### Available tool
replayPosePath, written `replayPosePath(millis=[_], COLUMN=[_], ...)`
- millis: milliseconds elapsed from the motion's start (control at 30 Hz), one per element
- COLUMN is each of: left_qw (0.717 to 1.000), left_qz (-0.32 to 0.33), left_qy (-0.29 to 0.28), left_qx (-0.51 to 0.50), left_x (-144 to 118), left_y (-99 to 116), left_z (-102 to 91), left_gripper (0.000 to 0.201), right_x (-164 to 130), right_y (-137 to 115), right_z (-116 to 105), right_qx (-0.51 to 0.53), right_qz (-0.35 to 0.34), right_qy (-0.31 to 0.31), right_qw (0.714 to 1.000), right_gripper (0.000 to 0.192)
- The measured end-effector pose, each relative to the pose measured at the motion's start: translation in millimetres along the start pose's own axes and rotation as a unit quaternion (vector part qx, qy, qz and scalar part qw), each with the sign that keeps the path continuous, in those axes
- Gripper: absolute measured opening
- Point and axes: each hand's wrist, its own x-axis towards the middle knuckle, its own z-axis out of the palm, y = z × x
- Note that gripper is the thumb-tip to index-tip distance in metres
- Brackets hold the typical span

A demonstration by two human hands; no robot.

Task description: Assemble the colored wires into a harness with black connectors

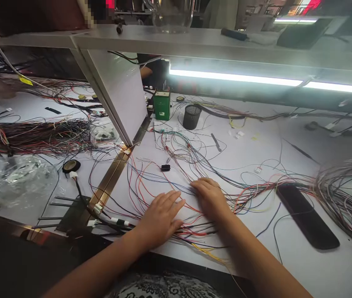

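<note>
Many wires (199, 234) under L hand (161, 218), R hand (211, 200); blk conn (165, 168) nr, pad (311, 221).

The wires (264, 186) across the centre and right of the frame have smooth plastic-looking insulation with a faint sheen, and the small black connector (165, 167) near the centre looks like hard plastic. Beneath them the white worktop (244, 159) is smooth, softly reflective. At lower left lies a crinkled, glossy clear plastic bag (20, 178); left of centre, a metal strip (109, 178) shines brassily. The dark pad (308, 217) at right is matt, the cup (192, 118) at upper centre rough mesh, the patterned cloth (166, 286) at bottom centre matt.
</note>
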Motion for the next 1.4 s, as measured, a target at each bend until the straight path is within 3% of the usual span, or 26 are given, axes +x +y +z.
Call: replayPosePath(millis=[200,300,333,367,467,500,533,567,667,833,900,967,1100,1200,1233,1300,1400], left_qw=[0.992,0.960,0.925,0.868,0.634,0.580,0.550,0.538,0.532,0.540,0.552,0.580,0.707,0.800,0.816,0.820,0.815], left_qz=[-0.047,-0.088,-0.116,-0.144,-0.193,-0.190,-0.184,-0.178,-0.161,-0.177,-0.179,-0.199,-0.321,-0.420,-0.452,-0.507,-0.518], left_qy=[0.052,0.088,0.103,0.121,0.208,0.245,0.286,0.326,0.426,0.514,0.500,0.480,0.431,0.318,0.272,0.214,0.230], left_qx=[-0.101,-0.251,-0.347,-0.459,-0.719,-0.753,-0.763,-0.757,-0.714,-0.642,-0.644,-0.627,-0.459,-0.287,-0.237,-0.159,-0.118], left_x=[38.0,56.8,63.0,69.0,82.9,85.3,86.1,85.0,70.8,20.3,-2.5,-23.7,-60.6,-86.8,-94.7,-106.7,-108.0], left_y=[-21.7,-22.3,-21.5,-20.9,-25.8,-31.3,-39.1,-48.9,-85.7,-137.3,-150.0,-159.7,-172.3,-176.2,-176.4,-174.3,-160.4], left_z=[-1.0,-1.2,-2.9,-5.9,-25.2,-35.1,-46.5,-59.0,-99.8,-161.7,-180.6,-194.1,-202.2,-201.1,-201.2,-201.5,-193.6], left_gripper=[0.042,0.032,0.029,0.027,0.025,0.026,0.028,0.030,0.027,0.012,0.011,0.013,0.019,0.021,0.024,0.036,0.046], right_x=[-16.6,-14.9,-14.0,-13.3,-13.2,-13.7,-14.2,-14.7,-15.2,-15.0,-15.7,-16.7,-17.8,-17.1,-16.8,-16.1,-15.3], right_y=[-2.8,-3.7,-3.7,-3.7,-2.6,-2.3,-2.0,-1.8,-2.1,-2.3,-2.1,-1.7,-0.7,-0.1,0.0,-0.2,-1.2], right_z=[-2.8,-3.1,-2.6,-2.1,-1.6,-2.1,-2.8,-3.6,-5.7,-4.7,-3.8,-3.3,-3.2,-4.4,-5.0,-6.6,-8.4], right_qx=[0.090,0.087,0.080,0.073,0.077,0.085,0.093,0.099,0.108,0.099,0.088,0.077,0.082,0.089,0.089,0.090,0.093], right_qz=[-0.018,-0.005,-0.001,0.000,-0.001,0.000,0.003,0.006,0.012,0.005,0.000,-0.007,-0.020,0.008,0.026,0.055,0.074], right_qy=[0.027,-0.010,-0.020,-0.028,-0.025,-0.020,-0.017,-0.015,-0.015,-0.012,-0.020,-0.036,-0.064,-0.071,-0.070,-0.071,-0.072], right_qw=[0.995,0.996,0.997,0.997,0.997,0.996,0.996,0.995,0.994,0.995,0.996,0.996,0.994,0.994,0.993,0.992,0.990], right_gripper=[0.030,0.028,0.029,0.030,0.023,0.019,0.017,0.016,0.016,0.019,0.020,0.021,0.023,0.023,0.023,0.024,0.025])
